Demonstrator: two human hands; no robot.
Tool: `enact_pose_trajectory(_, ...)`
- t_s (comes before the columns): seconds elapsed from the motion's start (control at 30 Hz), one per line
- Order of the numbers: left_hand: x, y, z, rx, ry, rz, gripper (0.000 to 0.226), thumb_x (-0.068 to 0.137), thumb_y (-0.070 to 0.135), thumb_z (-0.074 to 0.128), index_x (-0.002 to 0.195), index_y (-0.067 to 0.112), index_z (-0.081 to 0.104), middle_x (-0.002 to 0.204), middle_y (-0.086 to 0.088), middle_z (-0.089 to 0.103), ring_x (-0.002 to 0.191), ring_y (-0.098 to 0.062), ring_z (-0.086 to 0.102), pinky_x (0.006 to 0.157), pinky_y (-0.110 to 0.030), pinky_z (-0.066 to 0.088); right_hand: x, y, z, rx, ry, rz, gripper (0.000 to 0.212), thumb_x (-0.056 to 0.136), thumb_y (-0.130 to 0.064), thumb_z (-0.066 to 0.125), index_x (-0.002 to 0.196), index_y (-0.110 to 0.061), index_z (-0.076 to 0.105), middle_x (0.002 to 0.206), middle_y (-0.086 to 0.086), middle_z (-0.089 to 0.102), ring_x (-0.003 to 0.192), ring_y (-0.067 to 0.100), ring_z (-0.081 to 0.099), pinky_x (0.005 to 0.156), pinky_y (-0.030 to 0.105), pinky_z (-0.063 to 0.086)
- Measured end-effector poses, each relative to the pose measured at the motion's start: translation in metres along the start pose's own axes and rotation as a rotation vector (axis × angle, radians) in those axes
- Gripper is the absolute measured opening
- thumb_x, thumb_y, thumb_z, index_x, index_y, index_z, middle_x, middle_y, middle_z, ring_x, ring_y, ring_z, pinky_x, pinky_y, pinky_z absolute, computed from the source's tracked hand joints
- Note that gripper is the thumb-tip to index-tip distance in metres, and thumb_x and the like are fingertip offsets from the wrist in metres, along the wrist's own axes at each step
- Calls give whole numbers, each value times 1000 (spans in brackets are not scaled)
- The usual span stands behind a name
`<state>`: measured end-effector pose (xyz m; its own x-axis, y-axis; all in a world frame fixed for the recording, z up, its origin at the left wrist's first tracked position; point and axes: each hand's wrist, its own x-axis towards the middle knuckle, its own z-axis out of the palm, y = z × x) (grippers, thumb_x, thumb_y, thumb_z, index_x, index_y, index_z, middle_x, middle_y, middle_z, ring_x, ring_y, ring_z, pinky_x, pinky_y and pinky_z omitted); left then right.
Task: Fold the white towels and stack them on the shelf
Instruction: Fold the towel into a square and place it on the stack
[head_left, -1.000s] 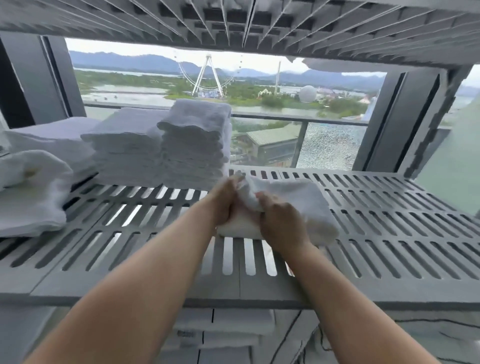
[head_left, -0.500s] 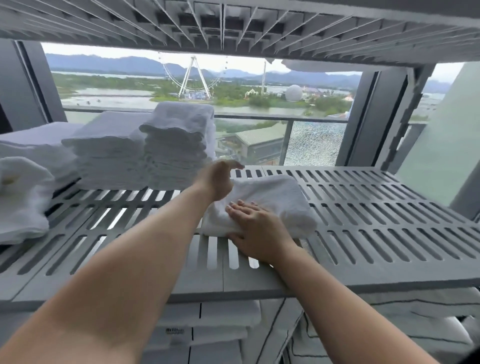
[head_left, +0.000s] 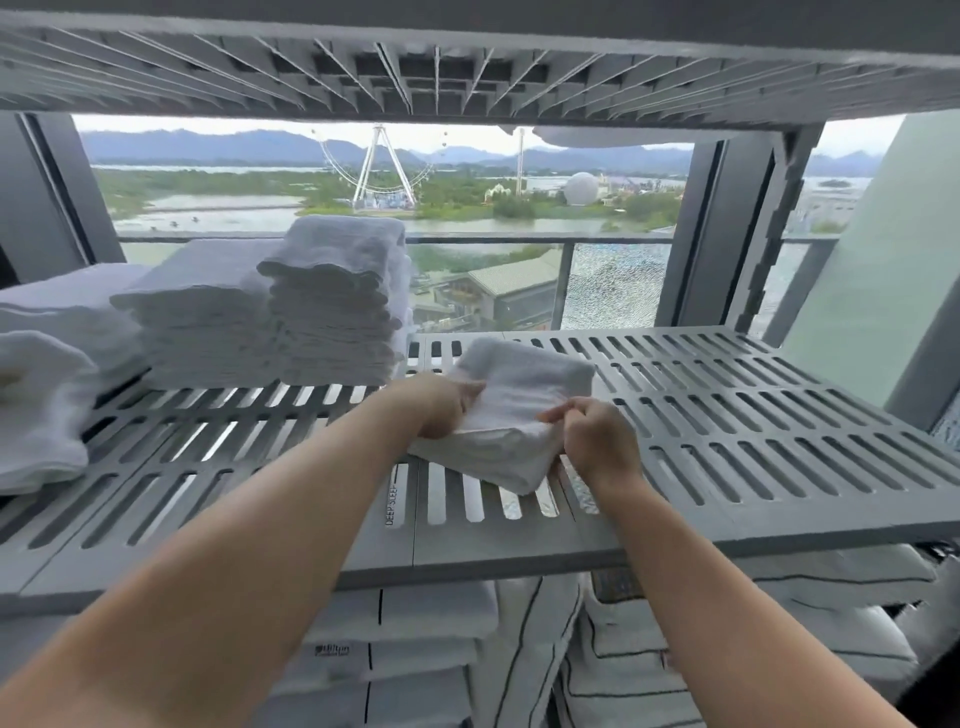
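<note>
A folded white towel (head_left: 524, 395) was held on the slatted grey shelf (head_left: 727, 415), between the two hands. Its left edge was gripped by the left hand (head_left: 441, 408), with the fingers curled into the cloth. A fold on its upper face was pinched by the right hand (head_left: 597, 439), thumb and forefinger closed on it and the remaining fingers curled in. The towel's near corner was seen resting on the slats just beside the right hand, and its far end lay beyond both hands.

To the left of the left hand and farther back, a taller stack (head_left: 332, 301) and a lower stack (head_left: 197, 312) of folded towels were set side by side on the same shelf, touching each other. Farther left again, a loosely bundled towel (head_left: 36, 410) was left near the shelf's front edge. Beneath the hands, under the shelf, folded linens (head_left: 415, 618) with dark stripes were piled. Above the hands, the ribbed underside of an upper shelf (head_left: 467, 67) was visible.
</note>
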<state>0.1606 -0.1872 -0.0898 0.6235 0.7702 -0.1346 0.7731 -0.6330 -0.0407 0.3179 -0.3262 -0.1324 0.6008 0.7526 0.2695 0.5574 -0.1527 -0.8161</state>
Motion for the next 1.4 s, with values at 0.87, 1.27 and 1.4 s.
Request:
enact_pose_trajectory(0.87,-105,-48,23,-514,827,-122,102,58,84,61,149,54,24,117,9,28,99,-16,50,86,-31,45,-24,-74,53,313,76,-436,74,78,-20,77,142,-41,46,120,-2,47,101,10,51,82,12,38)
enact_pose_trajectory(1.27,-151,-184,4,-599,998,-66,89,73,61,76,151,42,37,120,0,39,110,-22,54,99,-37,48,-52,-181,130,211,-27,-509,88,78,-6,67,152,-40,33,126,-4,38,107,10,45,89,22,39)
enact_pose_trajectory(1.4,-162,-239,-7,-578,1005,-26,88,74,60,77,151,40,39,124,-3,40,116,-25,52,102,-34,42,-59,-220,166,204,17,-519,87,79,-8,67,152,-39,34,127,-3,38,106,11,46,88,23,41)
